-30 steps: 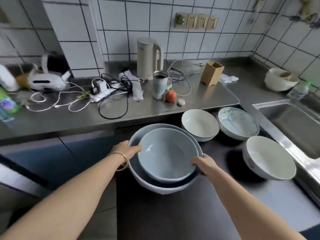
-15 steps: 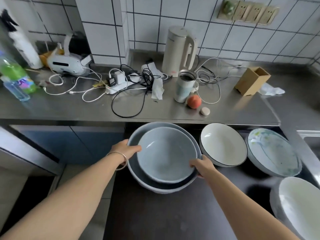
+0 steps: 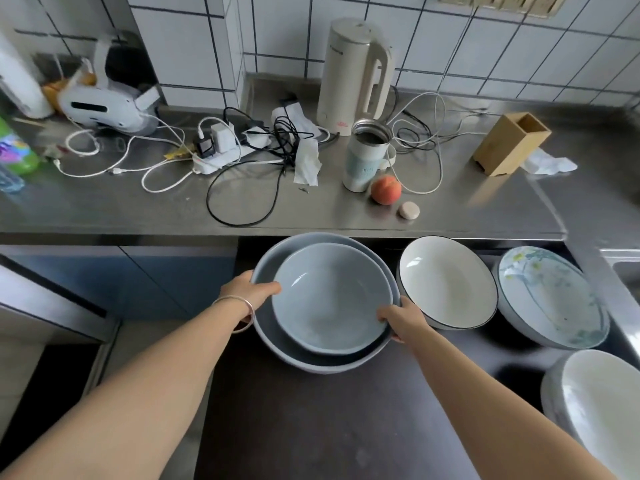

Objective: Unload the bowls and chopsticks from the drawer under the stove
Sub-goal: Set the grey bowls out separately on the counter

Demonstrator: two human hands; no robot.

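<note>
Two nested grey-blue bowls [image 3: 329,299] are held between both hands over the dark stove top [image 3: 329,417], near its back left corner. My left hand [image 3: 251,291] grips the left rim and my right hand [image 3: 401,320] grips the right rim. A white bowl with a dark rim [image 3: 446,282] stands just right of them, then a floral bowl [image 3: 550,296], and another white bowl [image 3: 602,414] at the front right. No chopsticks or drawer are in view.
The steel counter [image 3: 138,209] behind carries a kettle [image 3: 353,74], a steel mug [image 3: 367,154], a peach [image 3: 386,189], a power strip with tangled cables [image 3: 225,150], a wooden holder [image 3: 510,143] and a white headset [image 3: 104,105]. A sink edge [image 3: 623,258] lies far right.
The view has shifted left and closer to the counter. The nested bowls stay gripped in both hands and now sit close beside the white dark-rimmed bowl.
</note>
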